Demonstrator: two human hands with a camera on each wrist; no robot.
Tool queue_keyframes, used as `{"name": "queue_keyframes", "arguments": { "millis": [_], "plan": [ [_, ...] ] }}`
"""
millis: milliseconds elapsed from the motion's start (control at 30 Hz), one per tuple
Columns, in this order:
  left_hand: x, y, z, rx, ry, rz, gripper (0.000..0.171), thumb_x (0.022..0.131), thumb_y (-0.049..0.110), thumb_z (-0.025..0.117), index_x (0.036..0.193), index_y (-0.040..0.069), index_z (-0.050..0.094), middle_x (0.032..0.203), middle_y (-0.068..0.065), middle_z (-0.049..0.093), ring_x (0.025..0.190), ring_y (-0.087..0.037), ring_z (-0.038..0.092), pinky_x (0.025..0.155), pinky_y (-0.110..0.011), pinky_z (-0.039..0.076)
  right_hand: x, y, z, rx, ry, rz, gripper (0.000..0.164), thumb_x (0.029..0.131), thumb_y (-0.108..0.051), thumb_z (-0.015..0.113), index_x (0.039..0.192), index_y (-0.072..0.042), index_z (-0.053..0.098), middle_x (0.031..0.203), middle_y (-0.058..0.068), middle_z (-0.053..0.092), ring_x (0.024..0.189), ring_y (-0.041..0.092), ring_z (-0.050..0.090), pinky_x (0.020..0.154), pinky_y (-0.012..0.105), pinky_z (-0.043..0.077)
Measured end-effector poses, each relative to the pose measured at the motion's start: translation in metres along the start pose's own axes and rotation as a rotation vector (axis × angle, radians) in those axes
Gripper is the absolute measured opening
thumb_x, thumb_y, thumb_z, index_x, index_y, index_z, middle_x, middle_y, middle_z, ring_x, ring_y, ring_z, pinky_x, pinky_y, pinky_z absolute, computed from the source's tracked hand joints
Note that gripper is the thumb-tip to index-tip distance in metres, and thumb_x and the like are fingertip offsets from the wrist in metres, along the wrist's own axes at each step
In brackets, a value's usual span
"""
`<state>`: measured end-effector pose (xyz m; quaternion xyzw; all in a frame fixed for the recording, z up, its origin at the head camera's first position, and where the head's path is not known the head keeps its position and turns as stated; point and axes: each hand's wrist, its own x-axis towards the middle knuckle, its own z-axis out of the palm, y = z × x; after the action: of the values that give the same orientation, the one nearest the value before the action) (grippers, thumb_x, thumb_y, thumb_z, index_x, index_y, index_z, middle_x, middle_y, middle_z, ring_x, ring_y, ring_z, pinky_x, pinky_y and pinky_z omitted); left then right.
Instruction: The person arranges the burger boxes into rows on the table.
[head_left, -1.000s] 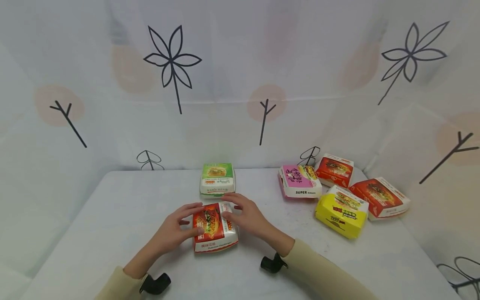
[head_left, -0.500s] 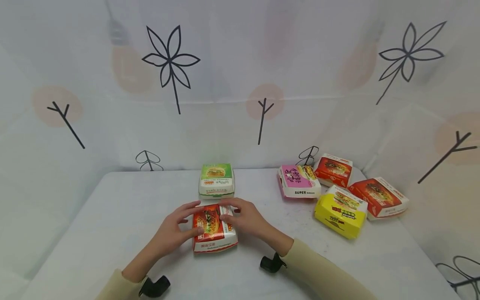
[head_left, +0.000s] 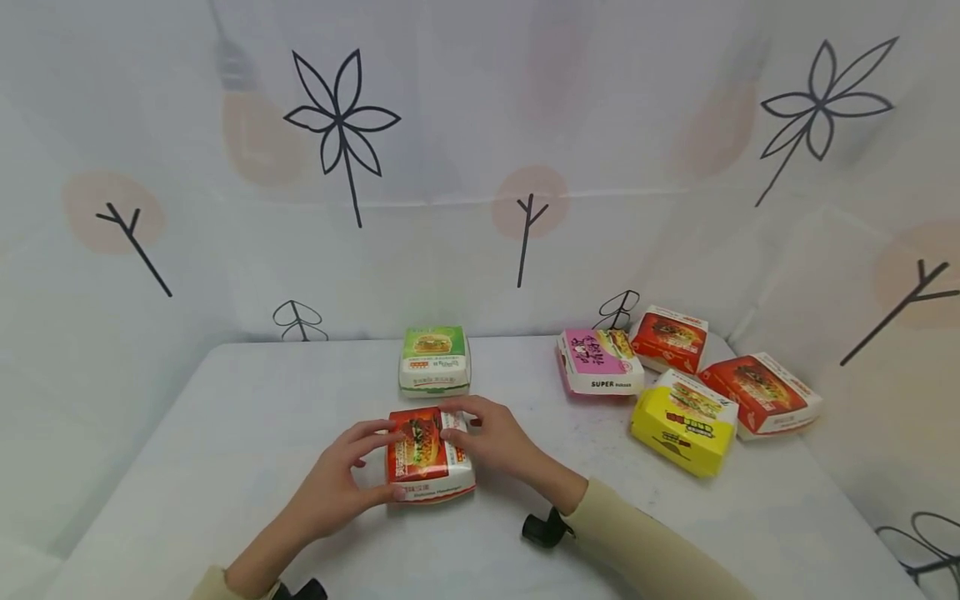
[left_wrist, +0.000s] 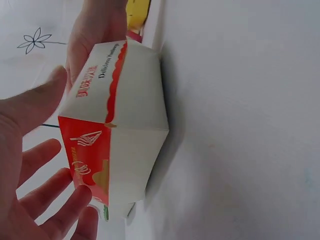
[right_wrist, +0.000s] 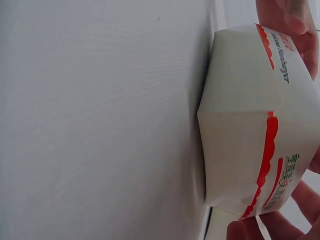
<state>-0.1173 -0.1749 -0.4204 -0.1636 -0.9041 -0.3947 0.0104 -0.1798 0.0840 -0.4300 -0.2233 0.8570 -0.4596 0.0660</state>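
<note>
A red and white burger box [head_left: 418, 454] rests on the table in front of the person, its lid down. My left hand [head_left: 336, 487] lies at its left side, fingers spread over the top left edge and thumb at the front edge. In the left wrist view these fingertips [left_wrist: 82, 192] overlap the box's red panel. My right hand [head_left: 497, 439] holds the box's far right part, thumb on top and index finger at the back edge. The right wrist view shows its fingers [right_wrist: 282, 227] at that edge, around a thin white flap [right_wrist: 263, 228].
Behind the red box stands a green and white burger box [head_left: 435, 362]. At the right are a pink box [head_left: 600, 362], a yellow box [head_left: 684, 423] and two more red boxes, a far one [head_left: 670, 339] and a near one [head_left: 763, 394]. A patterned white cloth [head_left: 435, 250] backs the white table [head_left: 247, 417].
My left hand has drawn back toward the front left, its thumb shifting from the box top to the front edge. My right index finger has come down from beyond the box to its back edge.
</note>
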Motion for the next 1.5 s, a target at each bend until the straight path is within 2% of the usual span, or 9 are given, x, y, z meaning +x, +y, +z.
{"name": "queue_keyframes", "arguments": {
  "millis": [133, 333, 467, 600, 700, 933, 1200, 1500],
  "plan": [
    [0.001, 0.0, 0.001, 0.008, 0.003, -0.002, 0.059, 0.073, 0.04, 0.088, 0.128, 0.03, 0.066, 0.139, 0.007, 0.053, 0.125, -0.022, 0.051, 0.083, -0.042, 0.054, 0.0, 0.0, -0.002, 0.008, 0.004, -0.012, 0.037, 0.095, -0.033, 0.069, 0.129, -0.021, 0.066, 0.134, 0.0, 0.06, 0.124, 0.02, 0.054, 0.098, 0.043, 0.05],
    [0.004, -0.002, -0.002, -0.018, -0.022, -0.002, 0.058, 0.077, 0.039, 0.085, 0.13, 0.028, 0.065, 0.142, 0.003, 0.054, 0.126, -0.027, 0.052, 0.082, -0.041, 0.055, -0.001, 0.003, -0.005, 0.031, 0.021, -0.039, 0.026, 0.1, -0.019, 0.061, 0.125, -0.017, 0.069, 0.127, 0.001, 0.064, 0.119, 0.019, 0.057, 0.094, 0.043, 0.052],
    [0.006, -0.006, -0.004, -0.037, -0.036, 0.01, 0.057, 0.078, 0.037, 0.084, 0.132, 0.028, 0.065, 0.144, 0.004, 0.054, 0.129, -0.027, 0.051, 0.083, -0.04, 0.055, -0.002, 0.005, -0.007, 0.02, 0.025, -0.025, 0.025, 0.099, -0.019, 0.063, 0.123, -0.019, 0.07, 0.124, -0.002, 0.064, 0.119, 0.017, 0.056, 0.099, 0.045, 0.048],
    [0.008, -0.01, -0.005, -0.056, -0.047, -0.021, 0.056, 0.078, 0.036, 0.085, 0.13, 0.03, 0.066, 0.144, 0.009, 0.053, 0.131, -0.024, 0.05, 0.084, -0.036, 0.054, -0.003, 0.006, -0.011, 0.013, 0.013, -0.017, 0.025, 0.097, -0.023, 0.066, 0.122, -0.02, 0.07, 0.123, -0.002, 0.064, 0.12, 0.02, 0.056, 0.101, 0.048, 0.046],
    [0.008, -0.012, -0.005, -0.071, -0.051, -0.042, 0.052, 0.079, 0.037, 0.084, 0.127, 0.031, 0.067, 0.144, 0.011, 0.053, 0.13, -0.024, 0.05, 0.085, -0.036, 0.053, -0.003, 0.007, -0.013, 0.019, -0.011, -0.023, 0.03, 0.096, -0.025, 0.067, 0.126, -0.019, 0.068, 0.127, 0.001, 0.063, 0.122, 0.022, 0.055, 0.1, 0.049, 0.047],
    [0.01, -0.017, -0.006, -0.118, -0.045, -0.042, 0.039, 0.085, 0.03, 0.079, 0.123, 0.029, 0.069, 0.14, 0.007, 0.058, 0.129, -0.026, 0.052, 0.084, -0.035, 0.053, -0.004, 0.007, -0.02, 0.046, -0.109, -0.082, 0.047, 0.095, -0.024, 0.069, 0.14, -0.016, 0.057, 0.143, 0.004, 0.052, 0.133, 0.025, 0.047, 0.103, 0.046, 0.045],
    [0.014, -0.023, -0.007, -0.117, -0.023, -0.017, 0.033, 0.088, 0.028, 0.075, 0.121, 0.027, 0.071, 0.132, 0.008, 0.064, 0.126, -0.024, 0.056, 0.084, -0.035, 0.054, -0.007, 0.007, -0.018, 0.09, -0.194, -0.083, 0.058, 0.092, -0.027, 0.073, 0.146, -0.023, 0.052, 0.155, 0.002, 0.039, 0.138, 0.023, 0.041, 0.106, 0.043, 0.043],
    [0.021, -0.027, -0.007, -0.129, -0.015, -0.043, 0.026, 0.091, 0.025, 0.073, 0.117, 0.028, 0.074, 0.129, 0.007, 0.066, 0.126, -0.025, 0.056, 0.086, -0.038, 0.052, -0.01, 0.009, -0.011, 0.064, -0.212, -0.069, 0.061, 0.089, -0.031, 0.075, 0.145, -0.03, 0.053, 0.16, -0.004, 0.031, 0.146, 0.026, 0.029, 0.111, 0.055, 0.034]
  ]
}}
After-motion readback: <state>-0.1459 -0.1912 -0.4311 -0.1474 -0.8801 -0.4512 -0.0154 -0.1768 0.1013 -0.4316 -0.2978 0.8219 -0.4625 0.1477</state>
